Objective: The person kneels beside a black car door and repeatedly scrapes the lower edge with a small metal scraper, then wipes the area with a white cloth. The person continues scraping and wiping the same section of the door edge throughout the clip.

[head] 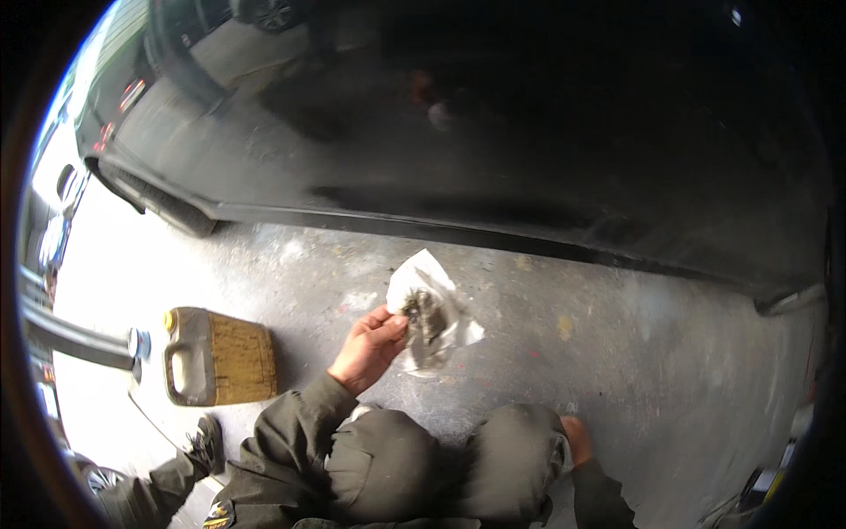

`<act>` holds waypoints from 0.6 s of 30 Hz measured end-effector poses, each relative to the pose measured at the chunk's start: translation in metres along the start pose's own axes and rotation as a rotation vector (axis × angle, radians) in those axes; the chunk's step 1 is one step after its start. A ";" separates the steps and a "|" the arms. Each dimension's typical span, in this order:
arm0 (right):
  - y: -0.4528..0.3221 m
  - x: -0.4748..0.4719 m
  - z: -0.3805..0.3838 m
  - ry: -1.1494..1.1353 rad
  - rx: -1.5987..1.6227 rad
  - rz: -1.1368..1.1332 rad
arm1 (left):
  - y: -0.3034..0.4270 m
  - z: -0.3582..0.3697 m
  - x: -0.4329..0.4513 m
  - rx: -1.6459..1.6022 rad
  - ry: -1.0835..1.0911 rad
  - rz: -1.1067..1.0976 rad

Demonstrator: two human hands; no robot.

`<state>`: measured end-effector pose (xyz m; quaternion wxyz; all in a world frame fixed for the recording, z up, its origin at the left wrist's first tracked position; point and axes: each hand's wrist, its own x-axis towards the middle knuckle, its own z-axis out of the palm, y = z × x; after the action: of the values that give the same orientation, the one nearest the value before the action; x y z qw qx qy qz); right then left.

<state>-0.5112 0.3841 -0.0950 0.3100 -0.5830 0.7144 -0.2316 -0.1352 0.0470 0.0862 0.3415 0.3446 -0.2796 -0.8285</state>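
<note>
My left hand [367, 349] pinches a crumpled white paper towel or cloth [452, 314] between thumb and fingers. A dark, greasy stain [428, 316] covers its middle, with a blackish spot close to my fingertips. It hangs above the concrete floor [542, 370], in front of the sill [462, 241] of a dark car. At the outer side of my right knee [519, 443] rests my right hand [577, 439]; its fingers are mostly hidden by the trouser leg, so what they do cannot be seen.
A grimy plastic jerrycan [241, 360] with a yellow cap stands at my left. Beyond it are a metal beam [79, 344] and a co-worker's shoe [207, 443]. Above, the dark car's side [529, 132] spans the view, with a tyre [155, 198] at left.
</note>
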 end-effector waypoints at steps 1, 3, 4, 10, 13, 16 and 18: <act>-0.021 0.032 -0.016 0.127 0.048 -0.056 | -0.002 -0.001 -0.001 -0.058 0.016 0.025; -0.073 0.103 -0.044 -0.023 0.295 0.112 | -0.005 -0.005 -0.001 -0.161 -0.065 0.014; -0.105 0.138 -0.056 -0.033 0.361 0.011 | -0.007 -0.008 -0.003 -0.189 -0.069 0.031; -0.307 0.259 -0.049 -0.203 0.473 -0.165 | -0.005 -0.022 -0.015 0.341 0.247 0.316; -0.367 0.272 -0.010 -0.420 0.682 -0.140 | 0.002 -0.030 -0.026 0.338 0.216 0.339; -0.387 0.283 0.013 -0.538 0.792 -0.063 | 0.010 -0.044 -0.038 0.176 0.121 0.378; -0.386 0.287 0.023 -0.591 0.801 0.104 | 0.015 -0.057 -0.046 0.192 0.189 0.351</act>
<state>-0.2653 0.0221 0.1064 0.7097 -0.4225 0.4792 -0.2969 -0.0620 0.0595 0.0793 0.4706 0.3976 -0.3796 -0.6902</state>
